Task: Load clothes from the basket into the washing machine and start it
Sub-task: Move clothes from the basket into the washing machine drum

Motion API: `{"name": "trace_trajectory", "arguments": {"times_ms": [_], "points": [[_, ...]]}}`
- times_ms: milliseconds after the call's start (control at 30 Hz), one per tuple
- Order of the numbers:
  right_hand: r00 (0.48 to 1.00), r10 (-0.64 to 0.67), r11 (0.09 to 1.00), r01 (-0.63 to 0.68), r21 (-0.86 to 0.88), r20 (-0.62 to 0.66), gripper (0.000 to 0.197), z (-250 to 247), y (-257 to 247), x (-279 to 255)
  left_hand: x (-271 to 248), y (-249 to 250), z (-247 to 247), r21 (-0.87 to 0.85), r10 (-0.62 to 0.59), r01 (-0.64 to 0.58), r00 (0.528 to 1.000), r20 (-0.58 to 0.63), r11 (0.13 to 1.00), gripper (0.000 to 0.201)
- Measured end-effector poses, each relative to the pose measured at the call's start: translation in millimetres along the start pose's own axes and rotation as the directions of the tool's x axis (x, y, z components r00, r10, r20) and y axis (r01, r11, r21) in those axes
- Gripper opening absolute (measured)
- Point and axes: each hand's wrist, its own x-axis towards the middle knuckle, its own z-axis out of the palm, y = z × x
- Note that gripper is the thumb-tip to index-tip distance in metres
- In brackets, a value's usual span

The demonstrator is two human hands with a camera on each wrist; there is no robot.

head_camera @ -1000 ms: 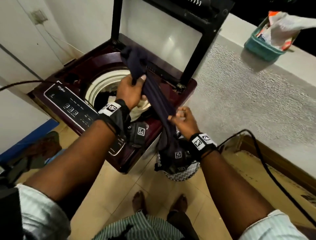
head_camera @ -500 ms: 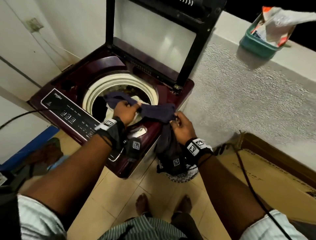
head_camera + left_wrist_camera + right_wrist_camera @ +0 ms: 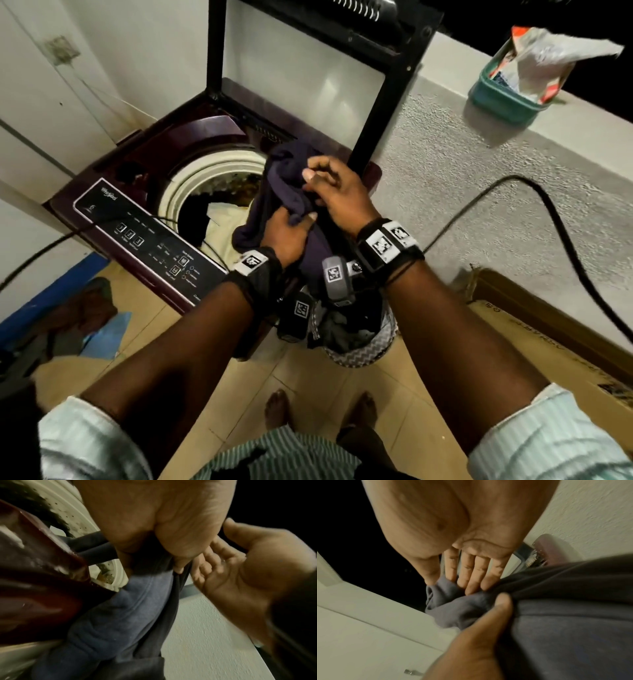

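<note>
The maroon top-loading washing machine [image 3: 113,178] stands with its lid [image 3: 308,72] raised, and cream and dark clothes [image 3: 222,219] lie in the drum. Both hands hold a dark navy garment [image 3: 281,185] bunched over the drum's right rim. My left hand [image 3: 287,236] grips its lower fold. My right hand [image 3: 339,195] pinches the top of the bunch just above. The garment's tail hangs down to the zigzag-patterned basket [image 3: 363,356] on the floor, which holds more dark clothes. In the wrist views the garment [image 3: 123,608] [image 3: 573,615] fills the space under each palm.
The control panel [image 3: 150,246] runs along the machine's front edge. A rough wall ledge on the right carries a teal tub [image 3: 503,99] of packets. A black cable [image 3: 534,192] loops over a cardboard box [image 3: 548,329]. Clothes [image 3: 78,315] lie on the floor at left.
The garment, stretched up a second ago and then laid across the rim, is now gathered into a bunch. My right hand has risen over it and my left has shifted right to meet it.
</note>
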Motion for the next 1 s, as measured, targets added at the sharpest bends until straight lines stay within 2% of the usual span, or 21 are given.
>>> {"name": "trace_trajectory", "arguments": {"times_ms": [133, 200, 267, 333, 433, 467, 533, 600, 633, 700, 767, 800, 867, 900, 933, 967, 1000], "points": [[0.981, 0.136, 0.986, -0.149, -0.081, -0.138, 0.038, -40.0, 43.4, -25.9, 11.9, 10.4, -29.3, -0.155, 0.004, -0.025, 0.991, -0.131, 0.988, 0.031], [0.962, 0.247, 0.943, -0.267, -0.197, -0.118, 0.058, -50.8, 66.6, -44.0, 20.4, 12.5, -40.5, -0.328, -0.078, 0.007, 0.976, -0.205, 0.944, 0.027], [0.935, 0.352, 0.893, -0.350, -0.283, -0.045, 0.071, -49.8, 81.2, -58.6, 26.4, 10.6, -47.0, -0.439, -0.167, 0.055, 0.961, -0.221, 0.897, 0.025], [0.900, 0.436, 0.854, -0.410, -0.319, 0.009, 0.081, -41.4, 86.3, -64.2, 28.8, 1.4, -49.1, -0.427, -0.203, 0.093, 0.954, -0.220, 0.900, 0.027], [0.858, 0.513, 0.777, -0.459, -0.431, 0.011, 0.101, -27.7, 88.4, -56.8, 28.6, -17.1, -50.8, -0.327, -0.245, 0.164, 0.944, -0.223, 0.931, 0.032], [0.867, 0.499, 0.755, -0.433, -0.492, 0.003, 0.098, -25.7, 90.0, -53.1, 27.8, -21.8, -52.1, -0.285, -0.269, 0.203, 0.939, -0.215, 0.937, 0.035], [0.900, 0.436, 0.742, -0.344, -0.576, 0.023, 0.070, -25.9, 87.1, -45.4, 26.7, -36.2, -54.0, -0.218, -0.316, 0.278, 0.935, -0.161, 0.935, 0.043], [0.931, 0.359, 0.761, -0.249, -0.600, 0.069, 0.040, -26.2, 75.2, -37.3, 23.7, -42.4, -52.1, -0.208, -0.308, 0.287, 0.948, -0.080, 0.935, 0.050], [0.939, 0.330, 0.791, -0.220, -0.571, 0.094, 0.033, -26.9, 66.2, -32.1, 25.3, -44.8, -50.9, -0.188, -0.298, 0.284, 0.953, -0.052, 0.940, 0.056], [0.948, 0.279, 0.874, -0.184, -0.450, 0.153, 0.032, -22.4, 41.4, -18.7, 21.6, -38.5, -50.8, -0.190, -0.302, 0.294, 0.953, -0.010, 0.937, 0.063], [0.967, 0.198, 0.927, -0.130, -0.353, 0.162, 0.035, -13.6, 17.2, -0.3, 18.1, -33.1, -51.6, -0.241, -0.323, 0.320, 0.946, 0.029, 0.916, 0.063], [0.978, 0.148, 0.939, -0.093, -0.330, 0.144, 0.035, -8.3, 5.7, 9.7, 13.3, -29.2, -54.5, -0.221, -0.307, 0.317, 0.949, 0.078, 0.922, 0.057], [0.993, 0.064, 0.961, -0.035, -0.275, 0.096, 0.033, 3.8, -14.2, 27.3, 20.0, -25.6, -61.1, -0.086, -0.195, 0.203, 0.977, 0.089, 0.975, 0.039], [0.998, 0.031, 0.973, -0.015, -0.232, 0.063, 0.030, 10.3, -21.0, 34.2, 19.9, -32.5, -65.7, -0.242, -0.118, 0.167, 0.972, 0.205, 0.956, 0.033], [0.999, 0.005, 0.982, 0.002, -0.188, 0.039, 0.025, 18.2, -25.5, 41.4, 23.2, -39.4, -73.7, -0.471, -0.154, 0.212, 0.975, 0.159, 0.856, 0.035], [1.000, -0.001, 0.984, 0.006, -0.175, 0.028, 0.019, 24.6, -27.1, 46.0, 21.5, -36.2, -77.3, -0.516, -0.262, 0.262, 0.962, 0.074, 0.816, 0.041], [0.999, 0.007, 0.985, 0.000, -0.175, 0.040, 0.016, 31.4, -24.6, 50.0, 16.0, -26.1, -79.4, -0.475, -0.227, 0.234, 0.971, 0.073, 0.848, 0.044]]}}
